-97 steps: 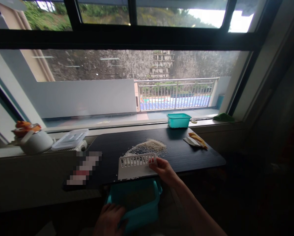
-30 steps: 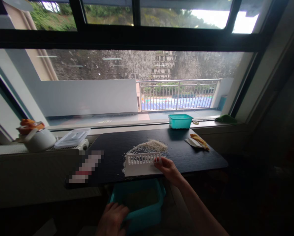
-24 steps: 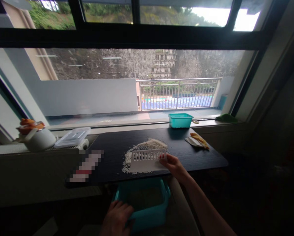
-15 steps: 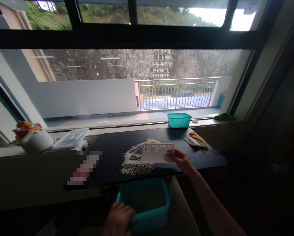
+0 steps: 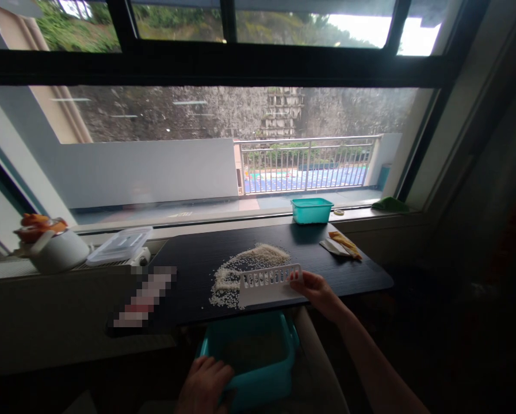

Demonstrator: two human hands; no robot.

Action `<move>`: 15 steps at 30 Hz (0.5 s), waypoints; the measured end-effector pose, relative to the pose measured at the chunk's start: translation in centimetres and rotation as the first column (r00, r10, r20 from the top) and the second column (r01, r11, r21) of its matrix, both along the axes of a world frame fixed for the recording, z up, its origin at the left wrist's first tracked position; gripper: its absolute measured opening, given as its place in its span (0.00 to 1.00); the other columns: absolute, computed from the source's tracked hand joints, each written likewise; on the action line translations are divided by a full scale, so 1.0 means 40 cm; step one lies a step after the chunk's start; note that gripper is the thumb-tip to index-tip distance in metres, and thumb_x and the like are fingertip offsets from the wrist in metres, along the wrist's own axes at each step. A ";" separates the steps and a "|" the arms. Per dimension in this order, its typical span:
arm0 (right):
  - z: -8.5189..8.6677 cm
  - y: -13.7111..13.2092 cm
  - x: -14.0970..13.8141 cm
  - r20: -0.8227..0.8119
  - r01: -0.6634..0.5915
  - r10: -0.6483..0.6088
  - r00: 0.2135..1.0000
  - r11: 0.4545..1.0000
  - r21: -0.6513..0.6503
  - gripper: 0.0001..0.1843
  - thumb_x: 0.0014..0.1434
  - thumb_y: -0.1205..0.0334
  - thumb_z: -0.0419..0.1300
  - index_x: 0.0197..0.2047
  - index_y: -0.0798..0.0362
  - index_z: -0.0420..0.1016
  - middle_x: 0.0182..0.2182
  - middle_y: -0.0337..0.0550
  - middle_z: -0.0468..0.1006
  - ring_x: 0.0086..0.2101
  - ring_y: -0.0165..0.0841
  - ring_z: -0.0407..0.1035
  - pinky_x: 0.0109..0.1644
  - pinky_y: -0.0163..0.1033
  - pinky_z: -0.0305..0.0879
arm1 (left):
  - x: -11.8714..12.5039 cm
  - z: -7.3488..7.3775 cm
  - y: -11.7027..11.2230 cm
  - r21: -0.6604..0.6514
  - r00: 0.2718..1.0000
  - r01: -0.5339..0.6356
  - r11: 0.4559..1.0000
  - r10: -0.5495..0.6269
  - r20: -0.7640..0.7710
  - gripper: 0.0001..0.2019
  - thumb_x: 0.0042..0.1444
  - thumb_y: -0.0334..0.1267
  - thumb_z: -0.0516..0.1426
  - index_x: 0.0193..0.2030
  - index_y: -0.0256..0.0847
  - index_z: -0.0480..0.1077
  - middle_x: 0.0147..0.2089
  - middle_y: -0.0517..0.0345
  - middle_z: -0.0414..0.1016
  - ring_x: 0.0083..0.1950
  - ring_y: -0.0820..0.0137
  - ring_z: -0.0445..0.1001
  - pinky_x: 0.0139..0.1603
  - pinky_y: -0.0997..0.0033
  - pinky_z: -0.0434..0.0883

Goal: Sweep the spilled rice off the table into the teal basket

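Note:
My right hand point(image 5: 322, 294) grips one end of a white plastic scraper point(image 5: 268, 292) with a row of slots along its upper edge. The scraper stands on the black tabletop point(image 5: 188, 253), close to its front edge. White grains that look like rice point(image 5: 264, 253) lie spread behind the scraper and to its left. Below the table edge is a teal plastic bin point(image 5: 264, 380), its inside dark. My left hand point(image 5: 206, 382) is closed over the bin's near left rim.
A smaller teal container point(image 5: 312, 211) stands at the table's back edge by the window. A yellow and white packet point(image 5: 344, 246) lies on the right. At left are a pot point(image 5: 61, 250), a clear plastic lid point(image 5: 119, 244) and a blurred-out item point(image 5: 145, 296). Green cloth point(image 5: 389, 204) rests on the sill.
My right hand has drawn the scraper toward the table's front edge, uncovering grains behind it. The left hand keeps its hold on the bin. The view has shifted slightly.

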State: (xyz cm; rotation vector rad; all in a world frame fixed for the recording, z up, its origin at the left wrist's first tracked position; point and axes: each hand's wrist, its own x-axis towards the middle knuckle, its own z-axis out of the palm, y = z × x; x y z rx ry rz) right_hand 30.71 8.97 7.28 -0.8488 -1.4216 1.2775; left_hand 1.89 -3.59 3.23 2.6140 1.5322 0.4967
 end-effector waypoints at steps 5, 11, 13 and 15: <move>-0.006 0.019 -0.006 -0.029 0.036 -0.035 0.999 0.999 0.012 0.14 0.50 0.53 0.66 0.37 0.53 0.77 0.31 0.38 0.77 0.32 0.32 0.67 0.39 0.38 0.63 | 0.001 0.007 0.000 -0.044 1.000 -0.005 0.999 0.005 -0.006 0.05 0.50 0.29 0.55 0.30 0.42 0.69 0.31 0.60 0.75 0.36 0.63 0.73 0.44 0.60 0.65; -0.006 -0.010 -0.002 0.009 0.012 -0.012 1.000 0.999 -0.037 0.14 0.49 0.52 0.66 0.35 0.53 0.77 0.30 0.38 0.76 0.32 0.32 0.67 0.39 0.37 0.62 | 0.003 0.012 0.000 -0.028 1.000 -0.014 1.000 0.014 0.003 0.05 0.51 0.29 0.54 0.32 0.42 0.70 0.32 0.60 0.75 0.36 0.64 0.73 0.45 0.59 0.64; -0.001 -0.021 0.000 0.013 -0.010 0.010 1.000 0.999 -0.046 0.14 0.50 0.52 0.66 0.36 0.54 0.77 0.30 0.38 0.76 0.33 0.32 0.67 0.39 0.37 0.62 | 0.003 0.008 -0.001 0.002 1.000 -0.006 1.000 0.006 0.014 0.05 0.51 0.29 0.54 0.32 0.42 0.70 0.31 0.60 0.75 0.36 0.64 0.72 0.45 0.60 0.64; 0.003 -0.022 -0.002 -0.003 -0.007 0.007 1.000 0.999 -0.051 0.14 0.50 0.53 0.66 0.36 0.53 0.77 0.30 0.38 0.76 0.32 0.32 0.67 0.39 0.37 0.62 | 0.004 0.005 -0.001 0.014 1.000 -0.001 1.000 0.001 0.022 0.05 0.50 0.29 0.54 0.31 0.42 0.69 0.31 0.61 0.75 0.35 0.64 0.72 0.44 0.61 0.65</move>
